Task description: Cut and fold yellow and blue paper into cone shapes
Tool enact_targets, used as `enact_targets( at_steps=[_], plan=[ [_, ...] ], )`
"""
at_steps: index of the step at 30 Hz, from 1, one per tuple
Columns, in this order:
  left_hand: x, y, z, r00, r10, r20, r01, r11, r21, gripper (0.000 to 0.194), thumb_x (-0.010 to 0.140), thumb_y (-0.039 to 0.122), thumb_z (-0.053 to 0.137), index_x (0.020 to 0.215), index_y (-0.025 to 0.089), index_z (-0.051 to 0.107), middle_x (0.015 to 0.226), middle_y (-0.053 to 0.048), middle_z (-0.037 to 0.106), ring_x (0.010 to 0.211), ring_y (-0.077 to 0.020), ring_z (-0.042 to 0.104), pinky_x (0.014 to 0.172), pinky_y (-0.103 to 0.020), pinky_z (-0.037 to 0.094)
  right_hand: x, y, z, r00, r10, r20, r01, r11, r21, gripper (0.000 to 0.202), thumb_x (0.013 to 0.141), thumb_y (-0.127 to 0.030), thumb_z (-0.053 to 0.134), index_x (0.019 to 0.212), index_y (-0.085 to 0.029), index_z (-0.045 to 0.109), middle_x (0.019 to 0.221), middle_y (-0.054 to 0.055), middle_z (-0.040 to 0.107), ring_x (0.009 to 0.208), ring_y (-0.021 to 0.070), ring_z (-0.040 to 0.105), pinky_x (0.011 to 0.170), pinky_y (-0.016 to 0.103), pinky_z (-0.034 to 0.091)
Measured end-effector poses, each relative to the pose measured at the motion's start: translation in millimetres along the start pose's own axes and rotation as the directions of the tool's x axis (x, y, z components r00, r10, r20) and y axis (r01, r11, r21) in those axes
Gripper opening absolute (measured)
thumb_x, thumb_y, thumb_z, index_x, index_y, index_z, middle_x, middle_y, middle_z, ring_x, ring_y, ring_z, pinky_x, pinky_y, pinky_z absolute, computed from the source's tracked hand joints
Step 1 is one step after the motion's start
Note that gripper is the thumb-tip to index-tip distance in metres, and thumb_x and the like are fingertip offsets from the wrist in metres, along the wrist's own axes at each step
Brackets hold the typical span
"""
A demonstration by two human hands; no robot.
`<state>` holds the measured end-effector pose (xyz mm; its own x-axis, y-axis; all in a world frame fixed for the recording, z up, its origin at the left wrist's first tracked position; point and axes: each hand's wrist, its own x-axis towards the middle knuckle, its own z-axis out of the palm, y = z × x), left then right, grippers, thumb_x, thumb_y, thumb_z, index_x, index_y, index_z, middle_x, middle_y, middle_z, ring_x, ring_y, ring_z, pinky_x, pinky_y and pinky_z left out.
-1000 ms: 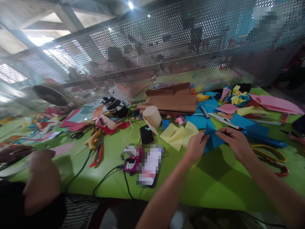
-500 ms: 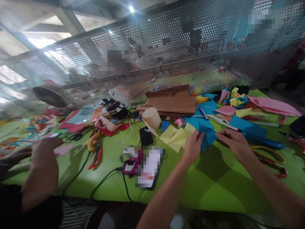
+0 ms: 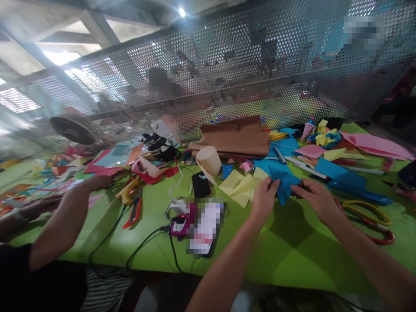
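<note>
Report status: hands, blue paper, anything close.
Left hand and right hand gripping blue paper. Paper creased, held over green table. Yellow paper lying beside left hand.

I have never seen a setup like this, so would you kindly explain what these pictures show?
Certainly. There is no machine here: a person works with two bare hands, and every picture comes from one camera worn on that person's head, looking forward and down. The left hand and right hand hold a piece of blue paper between them, above a green tabletop. Around it lie yellow paper, brown paper, a pale roll and a yellow corded tool. The co-worker's arm at far left belongs to someone else.
</note>
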<state>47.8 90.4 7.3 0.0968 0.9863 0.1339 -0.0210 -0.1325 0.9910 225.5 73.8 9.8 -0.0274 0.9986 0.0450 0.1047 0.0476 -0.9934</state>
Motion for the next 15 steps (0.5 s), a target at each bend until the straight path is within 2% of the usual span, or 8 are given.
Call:
enact_targets(
  at_steps=[5, 11, 15],
  plan=[
    [-1.0, 2.2, 0.4, 0.998, -0.025, -0.054, 0.019, 0.994, -0.112, 0.044, 0.093, 0.051, 0.064, 0.072, 0.021, 0.04, 0.065, 0.006, 0.038, 0.06, -0.0095, 0.038, 0.056, -0.023, 0.032, -3.3, -0.7, 6.9, 0.995, 0.051, 0.084, -0.05, 0.999, -0.006, 0.044, 0.077, -0.062, 0.079, 0.071, -0.021, 0.064, 0.068, -0.001, 0.06, 0.067, 0.0157, 0.052, 0.064, 0.031, 0.038],
    [-1.5, 0.6, 0.9, 0.997, -0.059, -0.047, 0.052, 0.99, -0.132, 0.043, 0.092, 0.054, 0.064, 0.073, 0.02, 0.047, 0.064, 0.005, 0.044, 0.06, -0.0099, 0.043, 0.057, -0.023, 0.034, -3.2, 6.0, 7.5, 0.997, -0.003, 0.075, 0.007, 0.999, -0.051, 0.041, 0.081, -0.059, 0.076, 0.071, -0.021, 0.063, 0.069, -0.002, 0.06, 0.068, 0.0159, 0.051, 0.066, 0.031, 0.037],
    [-2.1, 2.3, 1.9, 0.992, -0.087, -0.088, 0.074, 0.987, -0.145, 0.042, 0.091, 0.054, 0.064, 0.074, 0.02, 0.047, 0.065, 0.005, 0.044, 0.059, -0.0095, 0.042, 0.056, -0.023, 0.034, -5.0, 3.9, 10.9, 0.997, 0.024, 0.073, -0.018, 0.997, -0.077, 0.04, 0.081, -0.059, 0.075, 0.074, -0.021, 0.065, 0.07, -0.002, 0.06, 0.068, 0.0167, 0.051, 0.064, 0.032, 0.038]
  ],
)
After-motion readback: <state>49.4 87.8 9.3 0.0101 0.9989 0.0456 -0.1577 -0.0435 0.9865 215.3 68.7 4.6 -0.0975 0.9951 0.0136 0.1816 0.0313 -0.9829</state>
